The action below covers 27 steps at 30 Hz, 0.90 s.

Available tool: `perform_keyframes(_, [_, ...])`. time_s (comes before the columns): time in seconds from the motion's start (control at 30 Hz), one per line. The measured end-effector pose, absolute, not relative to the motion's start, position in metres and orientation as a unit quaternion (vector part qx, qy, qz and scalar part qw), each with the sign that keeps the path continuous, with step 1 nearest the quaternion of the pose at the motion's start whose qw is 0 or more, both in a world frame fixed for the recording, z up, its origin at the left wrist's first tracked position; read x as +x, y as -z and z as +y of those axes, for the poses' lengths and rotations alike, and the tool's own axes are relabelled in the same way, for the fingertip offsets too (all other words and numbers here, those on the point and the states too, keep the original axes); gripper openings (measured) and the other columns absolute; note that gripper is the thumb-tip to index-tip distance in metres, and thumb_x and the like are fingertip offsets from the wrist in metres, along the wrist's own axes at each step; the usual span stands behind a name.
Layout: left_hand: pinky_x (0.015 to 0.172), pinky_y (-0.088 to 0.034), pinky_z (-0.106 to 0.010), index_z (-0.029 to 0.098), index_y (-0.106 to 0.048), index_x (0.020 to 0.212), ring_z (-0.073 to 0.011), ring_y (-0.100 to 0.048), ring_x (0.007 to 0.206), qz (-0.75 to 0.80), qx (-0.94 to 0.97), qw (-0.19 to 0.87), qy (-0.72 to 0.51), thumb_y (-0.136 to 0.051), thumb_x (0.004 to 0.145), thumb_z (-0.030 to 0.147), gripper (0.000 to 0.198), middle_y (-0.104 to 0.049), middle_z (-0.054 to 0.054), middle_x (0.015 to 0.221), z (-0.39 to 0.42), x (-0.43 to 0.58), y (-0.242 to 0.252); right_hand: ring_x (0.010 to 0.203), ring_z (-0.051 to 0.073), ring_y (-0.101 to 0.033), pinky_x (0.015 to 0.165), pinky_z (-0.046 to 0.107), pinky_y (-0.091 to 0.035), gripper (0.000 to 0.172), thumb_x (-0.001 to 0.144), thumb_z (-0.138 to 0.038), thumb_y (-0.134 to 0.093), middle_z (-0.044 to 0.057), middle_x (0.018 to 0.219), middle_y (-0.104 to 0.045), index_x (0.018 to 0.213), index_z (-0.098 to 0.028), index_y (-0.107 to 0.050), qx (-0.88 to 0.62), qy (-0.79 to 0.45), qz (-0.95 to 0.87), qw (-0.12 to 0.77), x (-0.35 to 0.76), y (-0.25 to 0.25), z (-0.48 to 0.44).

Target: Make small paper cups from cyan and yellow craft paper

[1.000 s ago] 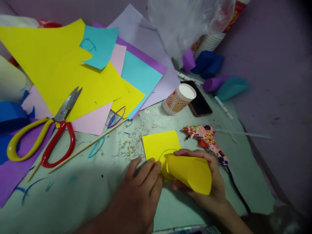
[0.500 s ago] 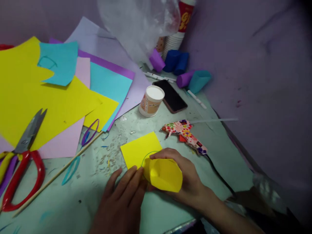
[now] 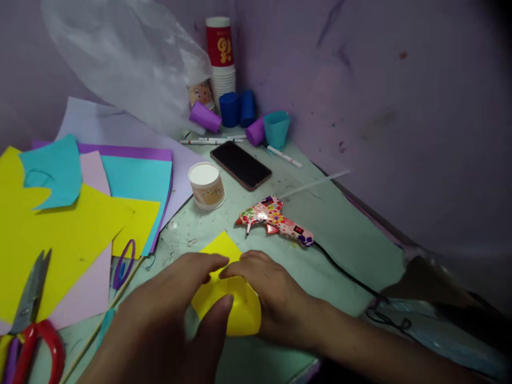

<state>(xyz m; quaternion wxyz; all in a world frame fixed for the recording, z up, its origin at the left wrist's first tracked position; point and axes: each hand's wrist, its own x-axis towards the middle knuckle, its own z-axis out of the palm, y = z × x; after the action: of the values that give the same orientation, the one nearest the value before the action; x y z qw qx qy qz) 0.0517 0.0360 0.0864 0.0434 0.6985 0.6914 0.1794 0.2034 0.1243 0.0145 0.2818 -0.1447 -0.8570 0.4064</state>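
Note:
A yellow foam-sheet cup [image 3: 245,312] is tilted with its open end toward me near the front of the table. My right hand [image 3: 280,296] is closed around its right side. Over its left side comes my left hand [image 3: 160,304], slightly blurred, thumb and fingers spread apart at the cup; whether they touch it is unclear. Beneath and behind the hands lies a yellow foam sheet [image 3: 223,246], mostly covered. Just beyond my right hand a flower-patterned glue gun [image 3: 276,218] rests on its side, a glue stick poking out of its back.
Scissors [image 3: 34,298] and coloured foam sheets [image 3: 92,224] spread across the left. A paper cup [image 3: 207,186] and a phone [image 3: 241,165] stand and lie ahead. Stacked paper cups [image 3: 222,64], foam rolls [image 3: 230,109] and a plastic bag [image 3: 132,58] fill the back corner. The gun's cord [image 3: 348,274] runs right.
My left hand has lifted off the table and moved over the cup, its thumb and fingers now spread. The view has swung right and the table things appear further left.

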Motion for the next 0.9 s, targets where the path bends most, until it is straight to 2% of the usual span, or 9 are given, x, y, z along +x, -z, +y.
perform_keyframes(0.03, [0.049, -0.049, -0.029, 0.026, -0.058, 0.095, -0.0184, -0.067, 0.06, 0.702, 0.699, 0.076, -0.113, -0.05, 0.077, 0.029, 0.02, -0.071, 0.001, 0.08, 0.053, 0.056, -0.091, 0.076, 0.017, -0.063, 0.075, 0.031, -0.046, 0.005, 0.081, -0.024, -0.053, 0.003, 0.08, -0.069, 0.084, -0.02, -0.055, -0.146, -0.396, -0.87, 0.253, 0.202, -0.017, 0.125])
perform_keyframes(0.1, [0.041, -0.04, -0.028, 0.025, -0.059, 0.078, -0.0221, -0.064, 0.049, 0.715, 0.691, 0.1, 0.037, -0.046, 0.073, 0.024, 0.013, -0.066, 0.001, 0.06, 0.08, 0.067, -0.098, 0.071, 0.017, -0.063, 0.073, 0.031, -0.045, 0.009, 0.079, -0.019, -0.051, 0.002, 0.074, -0.068, 0.07, -0.02, -0.052, -0.154, -0.372, -0.895, 0.191, 0.198, -0.022, 0.127])
perform_keyframes(0.23, [0.038, -0.028, -0.028, 0.022, -0.061, 0.082, -0.0287, -0.063, 0.044, 0.685, 0.694, 0.079, 0.207, -0.044, 0.066, 0.017, 0.024, -0.063, -0.003, 0.049, 0.096, 0.082, -0.095, 0.069, 0.019, -0.063, 0.081, 0.036, -0.045, 0.008, 0.075, -0.022, -0.059, 0.003, 0.071, -0.068, 0.069, -0.018, -0.055, -0.152, -0.358, -0.912, 0.13, 0.198, -0.024, 0.131])
perform_keyframes(0.27, [0.038, -0.028, -0.028, 0.021, -0.061, 0.085, -0.0293, -0.063, 0.044, 0.678, 0.698, 0.072, 0.219, -0.043, 0.065, 0.016, 0.027, -0.063, -0.003, 0.05, 0.095, 0.083, -0.092, 0.073, 0.021, -0.064, 0.087, 0.038, -0.043, 0.011, 0.075, -0.026, -0.062, 0.005, 0.075, -0.069, 0.076, -0.016, -0.058, -0.149, -0.363, -0.91, 0.133, 0.201, -0.022, 0.132])
perform_keyframes(0.33, [0.039, -0.032, -0.027, 0.021, -0.063, 0.087, -0.0288, -0.065, 0.047, 0.677, 0.701, 0.055, 0.219, -0.043, 0.064, 0.014, 0.031, -0.066, -0.004, 0.053, 0.088, 0.082, -0.087, 0.084, 0.023, -0.064, 0.099, 0.044, -0.035, 0.034, 0.076, -0.033, -0.065, 0.009, 0.088, -0.07, 0.1, -0.009, -0.058, -0.154, -0.381, -0.899, 0.154, 0.21, -0.017, 0.131])
perform_keyframes(0.43, [0.043, -0.038, -0.025, 0.022, -0.065, 0.09, -0.0242, -0.066, 0.05, 0.669, 0.714, 0.034, 0.205, -0.042, 0.065, 0.011, 0.036, -0.069, -0.004, 0.057, 0.078, 0.074, -0.082, 0.097, 0.026, -0.061, 0.105, 0.051, -0.026, 0.059, 0.077, -0.033, -0.065, 0.014, 0.105, -0.067, 0.126, -0.008, -0.043, -0.174, -0.407, -0.87, 0.218, 0.227, -0.01, 0.127])
perform_keyframes(0.57, [0.044, -0.037, -0.025, 0.024, -0.068, 0.086, -0.0228, -0.066, 0.05, 0.655, 0.714, 0.035, 0.243, -0.041, 0.066, 0.009, 0.037, -0.068, -0.003, 0.057, 0.078, 0.072, -0.083, 0.099, 0.027, -0.058, 0.097, 0.044, -0.037, 0.06, 0.075, -0.034, -0.068, 0.014, 0.11, -0.065, 0.125, -0.01, -0.044, -0.22, -0.425, -0.822, 0.308, 0.242, -0.003, 0.125])
perform_keyframes(0.77, [0.046, -0.033, -0.028, 0.028, -0.07, 0.076, -0.0287, -0.068, 0.056, 0.678, 0.684, 0.084, 0.254, -0.044, 0.076, 0.027, 0.026, -0.069, -0.005, 0.058, 0.094, 0.084, -0.089, 0.092, 0.025, -0.058, 0.089, 0.039, -0.041, 0.058, 0.073, -0.039, -0.073, 0.012, 0.104, -0.066, 0.119, -0.01, -0.051, -0.226, -0.445, -0.811, 0.306, 0.245, 0.0, 0.127])
perform_keyframes(0.9, [0.044, -0.032, -0.024, 0.028, -0.073, 0.078, -0.0192, -0.062, 0.045, 0.69, 0.682, 0.122, 0.207, -0.049, 0.072, 0.026, 0.024, -0.067, -0.002, 0.054, 0.093, 0.082, -0.093, 0.093, 0.026, -0.058, 0.088, 0.039, -0.04, 0.061, 0.071, -0.037, -0.074, 0.011, 0.104, -0.066, 0.121, -0.012, -0.05, -0.232, -0.448, -0.809, 0.303, 0.244, 0.0, 0.128])
